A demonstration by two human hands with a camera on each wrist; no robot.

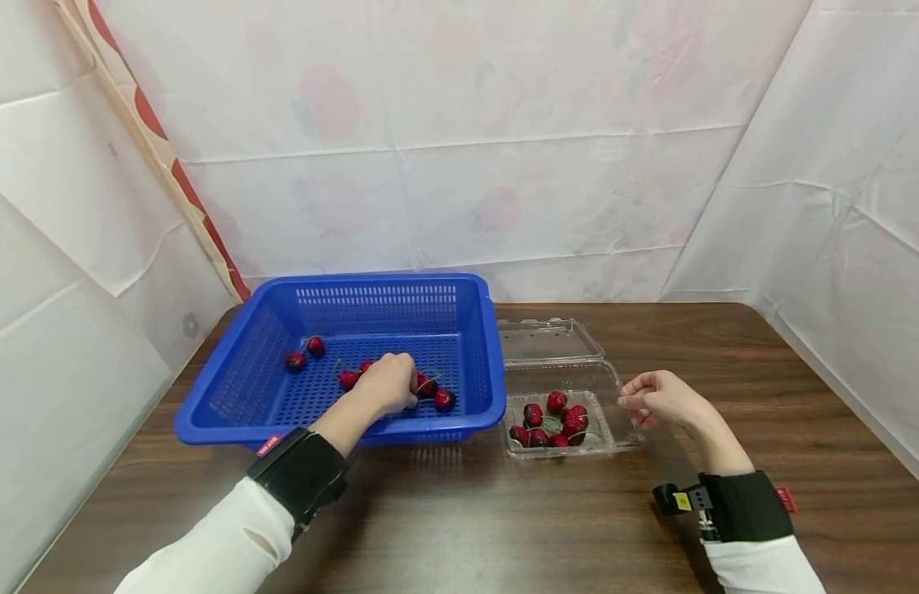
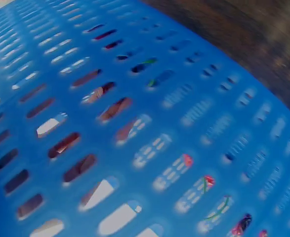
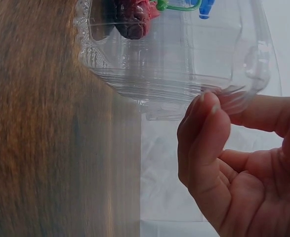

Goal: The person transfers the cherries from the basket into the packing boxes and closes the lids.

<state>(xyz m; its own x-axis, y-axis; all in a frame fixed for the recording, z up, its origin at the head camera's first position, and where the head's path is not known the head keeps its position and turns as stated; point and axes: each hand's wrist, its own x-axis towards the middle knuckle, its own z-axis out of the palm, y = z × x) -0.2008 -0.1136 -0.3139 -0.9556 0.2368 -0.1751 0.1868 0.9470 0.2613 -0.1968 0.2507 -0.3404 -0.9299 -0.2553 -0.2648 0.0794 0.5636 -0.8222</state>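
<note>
Inside a blue plastic basket, my left hand reaches down among red cherries, its fingers bent. The fingertips are hidden, so whether they pinch a cherry cannot be told. In the left wrist view, the slotted basket wall covers most of that hand. To the right stands a clear plastic clamshell box with several cherries in its base. My right hand pinches the box's right rim between thumb and fingers. The right wrist view shows this hand at the clear rim.
Two cherries lie apart at the basket's left side. The box's lid is folded back behind its base. Brown wood-grain tabletop lies beneath, with white sheeting at the back and both sides.
</note>
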